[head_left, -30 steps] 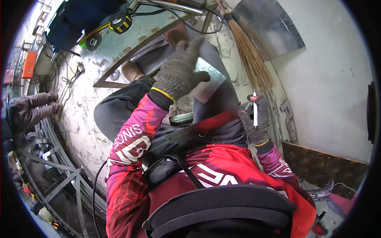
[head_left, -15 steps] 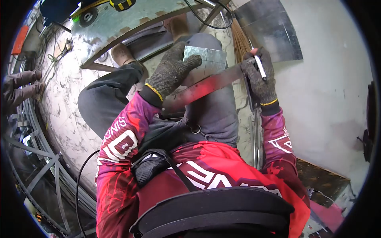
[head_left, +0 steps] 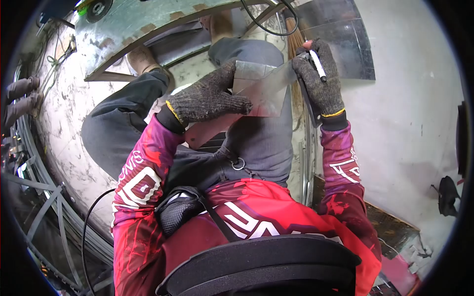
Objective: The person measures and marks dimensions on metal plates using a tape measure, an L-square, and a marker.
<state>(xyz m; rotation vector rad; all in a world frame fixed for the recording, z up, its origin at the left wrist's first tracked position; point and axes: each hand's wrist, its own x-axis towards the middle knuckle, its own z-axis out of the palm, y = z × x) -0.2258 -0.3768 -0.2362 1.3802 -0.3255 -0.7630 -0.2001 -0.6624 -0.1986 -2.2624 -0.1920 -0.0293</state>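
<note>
A mottled, scuffed concrete floor (head_left: 69, 123) runs under the seated person's grey trouser legs, with a pale plastered wall (head_left: 414, 98) to the right and a large galvanised metal sheet (head_left: 143, 24) lying across the top of the view. A broom (head_left: 295, 44) leans by the wall, beside another leaning sheet-metal panel (head_left: 350, 44). The gloved left hand (head_left: 207, 98) is clamped on a small sheet-metal piece (head_left: 264, 89) held over the lap; the gloved right hand (head_left: 318, 79) grips that piece's far edge and also clasps a white marker pen (head_left: 318, 65). A long flat bar (head_left: 207, 130) passes under the left hand; its ends are hidden. The left edge shows tangled rods and cables, hard to make out.
</note>
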